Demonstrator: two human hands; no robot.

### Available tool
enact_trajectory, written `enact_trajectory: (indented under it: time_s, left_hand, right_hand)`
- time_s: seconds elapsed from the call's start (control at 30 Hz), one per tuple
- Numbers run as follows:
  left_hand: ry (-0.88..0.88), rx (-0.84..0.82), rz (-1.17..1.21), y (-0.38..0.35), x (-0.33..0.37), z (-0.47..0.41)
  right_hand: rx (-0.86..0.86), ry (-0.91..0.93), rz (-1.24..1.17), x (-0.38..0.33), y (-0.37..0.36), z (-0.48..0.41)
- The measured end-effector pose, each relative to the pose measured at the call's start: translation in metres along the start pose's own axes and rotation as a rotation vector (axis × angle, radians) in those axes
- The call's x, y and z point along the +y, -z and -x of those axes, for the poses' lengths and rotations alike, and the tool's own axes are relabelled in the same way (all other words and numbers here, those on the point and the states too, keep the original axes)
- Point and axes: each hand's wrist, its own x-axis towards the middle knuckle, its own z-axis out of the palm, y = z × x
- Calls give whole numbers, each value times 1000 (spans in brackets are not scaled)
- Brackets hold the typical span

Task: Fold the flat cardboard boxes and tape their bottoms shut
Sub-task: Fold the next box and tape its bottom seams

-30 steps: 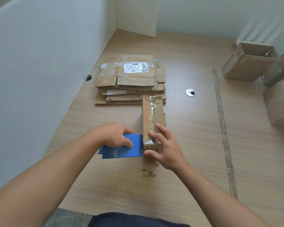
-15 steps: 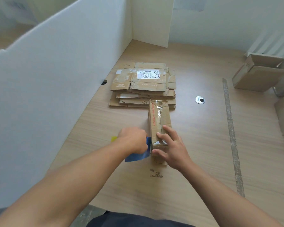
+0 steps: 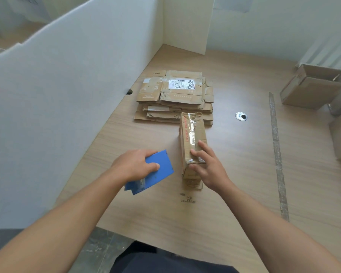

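Head view: the right hand [image 3: 209, 164], fingers spread, presses tape [image 3: 190, 133] onto the near end of a folded box [image 3: 201, 134] on the table [image 3: 244, 174]; just beside it, the left hand [image 3: 134, 166] grips a blue tape dispenser [image 3: 161, 168]. Sealing looks nearly done; next, a flat box from the stack [image 3: 175, 97] beyond both hands needs fetching.

Blue tape dispenser [image 3: 158, 170], brown cardboard box [image 3: 192, 140] with red lettering, pale wood-grain bench [image 3: 234, 174], white label [image 3: 180, 84] on brown flat stack [image 3: 175, 99]
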Motion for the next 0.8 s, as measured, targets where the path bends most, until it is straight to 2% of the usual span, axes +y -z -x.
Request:
enact_trajectory:
  time_s: [0.07, 0.13, 0.23, 0.33, 0.43, 0.63, 0.8]
  left_hand:
    - [-11, 16, 34, 0, -6, 2]
    - [-21, 28, 59, 1, -11, 1]
    - [-30, 46, 96, 5, -15, -4]
    - [-65, 100, 89, 15, -10, -11]
    - [-145, 195, 27, 29, 2, -22]
    - [-280, 246, -184, 50, 25, -52]
    - [-376, 235, -296, 52, 34, -69]
  right_hand:
    - [-56, -15, -32, -3, 4, 3]
    - [-41, -65, -105, -6, 6, 7]
    - [153, -182, -240, -11, -1, 14]
    - [385, -279, -223, -9, -14, 18]
    - [494, -421, -270, -14, -23, 18]
    - [435, -474, -374, -21, -26, 16]
    - [421, -466, -330, -22, -17, 17]
